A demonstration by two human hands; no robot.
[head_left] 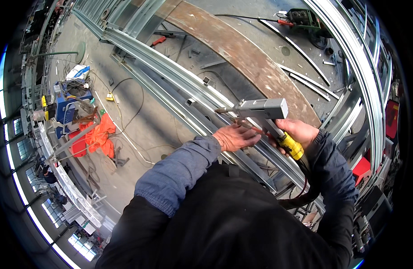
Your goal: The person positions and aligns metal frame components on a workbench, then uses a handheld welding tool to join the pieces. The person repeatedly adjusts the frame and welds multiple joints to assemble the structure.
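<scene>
— Black clothing [233, 215] is nearest my lens, filling the lower middle of the feed, with a blue-grey sleeve [179, 170] on the left forearm.

— What else is around, and what's in the way?

— Long steel rails [170, 69] cross diagonally from upper left, passing under both hands. Beyond them I see a rusty plate [242, 49], and a red tool [159, 41] lies past the rails on that side. A green machine [303, 17] is at the far right. On the left, across the floor [161, 130], an orange cloth [100, 134] is heaped near a blue machine [65, 110]. Closer in, a dark cable [303, 169] drops from the gun past the right forearm.

— And where's the gun itself?

— I have the grey gun [262, 109] above the rails, its nozzle pointing left and its yellow collar [290, 145] toward me. My right hand [300, 132] is wrapped around the handle, just above that collar.

— Left one?

— My left hand [235, 137] is palm down, fingers loosely spread, just beside the gun on the nearer side. I can't tell whether its fingertips touch anything, or whether the nozzle meets metal.
</scene>
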